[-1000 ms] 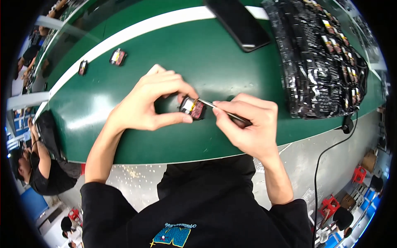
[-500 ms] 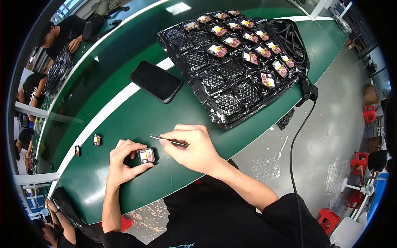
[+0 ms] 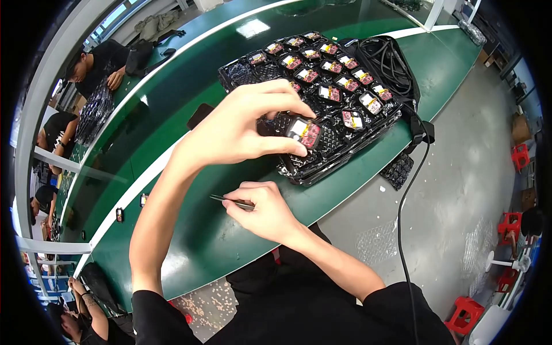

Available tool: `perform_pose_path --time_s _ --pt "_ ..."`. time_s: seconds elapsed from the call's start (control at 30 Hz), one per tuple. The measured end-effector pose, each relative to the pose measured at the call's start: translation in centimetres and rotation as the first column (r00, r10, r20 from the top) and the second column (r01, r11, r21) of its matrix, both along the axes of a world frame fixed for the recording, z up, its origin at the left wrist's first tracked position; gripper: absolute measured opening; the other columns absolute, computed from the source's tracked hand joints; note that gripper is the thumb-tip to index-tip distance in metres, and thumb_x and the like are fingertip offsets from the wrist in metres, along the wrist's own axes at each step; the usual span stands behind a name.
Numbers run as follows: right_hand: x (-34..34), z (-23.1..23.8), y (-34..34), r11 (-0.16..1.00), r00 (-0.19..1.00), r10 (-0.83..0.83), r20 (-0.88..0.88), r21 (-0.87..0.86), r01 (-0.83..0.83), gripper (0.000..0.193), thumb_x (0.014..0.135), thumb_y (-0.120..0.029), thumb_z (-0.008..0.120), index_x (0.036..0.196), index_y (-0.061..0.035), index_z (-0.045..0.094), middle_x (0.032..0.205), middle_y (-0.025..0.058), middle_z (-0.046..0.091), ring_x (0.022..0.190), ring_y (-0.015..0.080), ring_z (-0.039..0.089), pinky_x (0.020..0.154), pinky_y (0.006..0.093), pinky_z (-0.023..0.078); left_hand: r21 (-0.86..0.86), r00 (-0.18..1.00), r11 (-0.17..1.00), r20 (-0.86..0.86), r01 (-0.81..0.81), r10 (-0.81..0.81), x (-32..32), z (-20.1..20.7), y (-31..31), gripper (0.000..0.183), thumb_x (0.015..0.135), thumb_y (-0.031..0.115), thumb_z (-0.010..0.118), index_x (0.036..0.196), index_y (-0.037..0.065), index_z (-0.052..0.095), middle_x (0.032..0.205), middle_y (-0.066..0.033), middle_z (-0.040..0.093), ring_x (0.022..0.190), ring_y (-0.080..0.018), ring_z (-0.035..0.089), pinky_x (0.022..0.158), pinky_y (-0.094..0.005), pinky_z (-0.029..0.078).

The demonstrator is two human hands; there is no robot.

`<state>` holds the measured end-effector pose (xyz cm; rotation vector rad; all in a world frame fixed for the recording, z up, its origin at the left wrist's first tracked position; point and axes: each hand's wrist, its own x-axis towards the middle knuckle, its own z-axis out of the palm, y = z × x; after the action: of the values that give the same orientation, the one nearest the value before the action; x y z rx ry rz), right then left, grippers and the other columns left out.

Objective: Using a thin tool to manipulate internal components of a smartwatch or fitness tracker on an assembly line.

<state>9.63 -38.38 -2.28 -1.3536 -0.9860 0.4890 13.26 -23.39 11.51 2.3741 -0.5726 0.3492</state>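
Black tray [image 3: 237, 75], many pockets filled with small gadgets [image 3: 330, 93], one gadget [image 3: 306, 133] clamped between thumb and fingers of left hand [image 3: 241, 123] over tray's near pockets, tweezers [image 3: 221, 199] gripped in right hand [image 3: 261, 211] above green table [image 3: 198, 236].

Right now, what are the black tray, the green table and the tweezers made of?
Black tray: probably thin moulded plastic, glossy, because its patterned pockets throw back sharp, bright glints.
Green table: smooth, with a soft sheen; the blurry light patches suggest laminate or a rubbery mat, can't tell which.
Tweezers in the right hand: likely metal, judging by the thin, pale, shiny tips.
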Motion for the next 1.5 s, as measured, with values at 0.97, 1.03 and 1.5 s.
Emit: perform_pose_path --time_s 0.97,1.03,1.5 --pt "-0.3 -0.2 -1.3 1.000 0.999 0.005 0.040 0.006 -0.005 0.014 0.094 -0.007 0.080 0.103 0.0026 0.083 0.084 0.0153 0.077 0.069 0.0272 0.074 0.064 0.0370 0.056 0.310 0.988 0.943 -0.128 0.119 -0.083 3.0 -1.1 -2.5 0.046 0.090 0.026 0.088 0.132 0.010 0.077 0.127 -0.0090 0.068 0.117 -0.0294 0.065 0.103 -0.0455 0.051" --pt "-0.5 0.1 -1.8 1.000 0.998 0.012 0.057 0.012 -0.013 0.014 0.095 -0.007 0.080 0.104 0.0024 0.083 0.083 0.0145 0.076 0.068 0.0263 0.073 0.063 0.0367 0.056 0.308 0.991 0.947 -0.116 0.095 -0.062 2.9 -1.0 -2.6 0.047 0.092 0.023 0.087 0.132 0.004 0.071 0.122 -0.0101 0.068 0.107 -0.0268 0.064 0.094 -0.0430 0.052" --pt "0.0 1.4 -13.7 0.871 0.866 -0.490 -0.099 -0.070 0.486 0.031 0.090 -0.002 0.090 0.112 -0.0012 0.068 0.073 -0.0059 0.052 0.063 -0.0009 0.040 0.054 0.0193 0.029 -0.113 0.957 0.955 -0.129 -0.273 0.258 -10.9 -3.6 -1.6 0.056 0.091 0.018 0.086 0.141 0.002 0.070 0.118 -0.0122 0.071 0.097 -0.0233 0.065 0.088 -0.0359 0.053"
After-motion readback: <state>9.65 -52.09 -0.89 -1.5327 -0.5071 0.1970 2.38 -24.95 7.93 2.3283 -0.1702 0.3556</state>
